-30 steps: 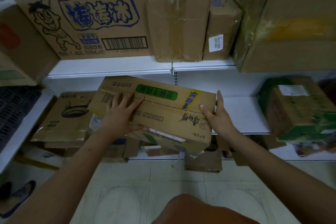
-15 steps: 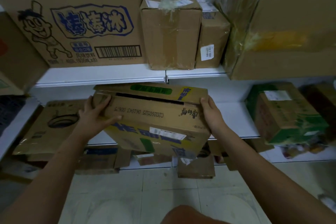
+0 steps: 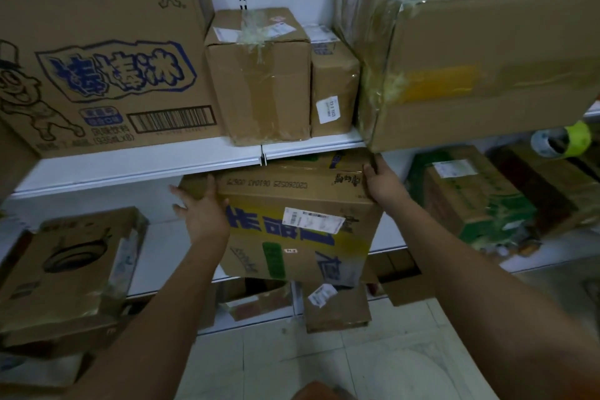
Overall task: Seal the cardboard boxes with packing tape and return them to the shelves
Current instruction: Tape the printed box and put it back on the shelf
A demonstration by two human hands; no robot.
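Cardboard box (image 3: 302,224) has risen, tipped upright between your hands, now partly under the shelf (image 3: 146,166) | left hand (image 3: 203,214) flat on its side, right hand (image 3: 383,182) gripping top corner | tiled floor (image 3: 292,354) below.

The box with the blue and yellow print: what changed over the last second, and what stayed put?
The printed box went from tilted in front of the shelf to pushed in under the upper shelf. The left hand and right hand kept holding its sides throughout. The shelved boxes stayed put.
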